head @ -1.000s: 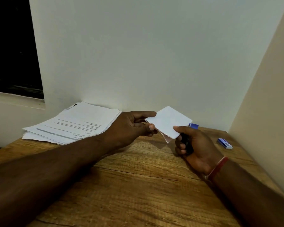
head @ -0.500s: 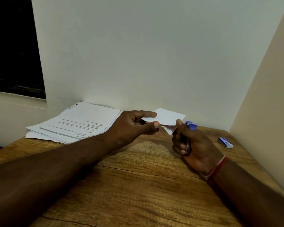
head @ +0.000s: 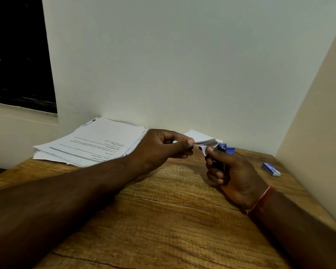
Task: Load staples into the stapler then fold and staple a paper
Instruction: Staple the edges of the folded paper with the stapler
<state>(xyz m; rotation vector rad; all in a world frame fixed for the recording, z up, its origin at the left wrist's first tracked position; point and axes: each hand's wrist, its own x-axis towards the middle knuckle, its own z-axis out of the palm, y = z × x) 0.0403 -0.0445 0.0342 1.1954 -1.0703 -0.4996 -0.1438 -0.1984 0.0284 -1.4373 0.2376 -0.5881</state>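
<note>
At frame centre, the left hand point(head: 163, 146) is pinching the folded paper point(head: 204, 141), holding its corner at the stapler point(head: 226, 149), which the right hand point(head: 233, 171) is gripping. Loading and folding are seemingly done. I cannot tell whether a staple is in yet.

Paper stack point(head: 93, 142) rear-left on table point(head: 163, 220) – staple box point(head: 271, 169) far right, nr wall.

so the table point(head: 163, 220) under both hands is matt wood grain, kinda rough-looking. The folded paper point(head: 202, 141) in the left hand point(head: 159, 148) is plain matt white, same as the printed stack point(head: 97, 142) left of it. The stapler point(head: 226, 149) in the right hand point(head: 235, 175) looks like smooth blue plastic.
</note>
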